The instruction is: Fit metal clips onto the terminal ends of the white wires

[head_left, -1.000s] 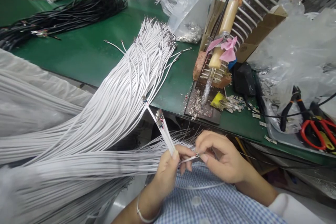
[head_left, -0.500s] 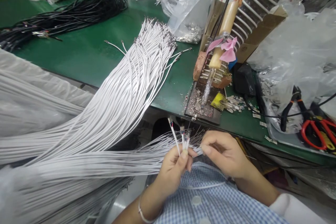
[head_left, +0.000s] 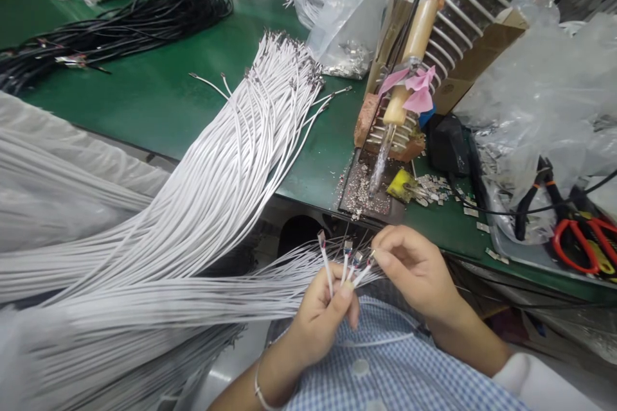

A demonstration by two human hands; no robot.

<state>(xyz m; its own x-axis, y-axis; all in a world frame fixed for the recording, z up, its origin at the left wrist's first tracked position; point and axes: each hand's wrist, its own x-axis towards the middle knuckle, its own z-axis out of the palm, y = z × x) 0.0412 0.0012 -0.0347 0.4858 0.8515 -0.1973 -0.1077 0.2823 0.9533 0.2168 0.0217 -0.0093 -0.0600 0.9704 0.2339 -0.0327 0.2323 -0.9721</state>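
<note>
My left hand (head_left: pixel 324 314) is closed around several white cables (head_left: pixel 327 273), whose metal-tipped ends fan upward above my thumb. My right hand (head_left: pixel 418 273) is beside it, thumb and forefinger pinching the small metal connector (head_left: pixel 371 257) on the rightmost cable. Reddish and dark wire bits show where the connectors meet the cables. Behind my hands a lower bundle of white cables (head_left: pixel 193 300) stretches across from the left. A larger white cable bundle (head_left: pixel 226 135) lies over the table edge, its connector ends on the green table (head_left: pixel 144 96).
A wooden-handled soldering iron (head_left: pixel 398 103) leans tip down beside a coiled metal holder (head_left: pixel 465 19). Loose connectors (head_left: pixel 436 187) lie near a yellow piece (head_left: pixel 400 185). Cutters (head_left: pixel 544 183) and red-handled pliers (head_left: pixel 573 250) are on the right. Black cables (head_left: pixel 159 16) and plastic bags (head_left: pixel 349 6) are farther back.
The held cable ends have swung from leaning left to a spread fan nearer my right hand. My right hand released one connector and now pinches the rightmost one.
</note>
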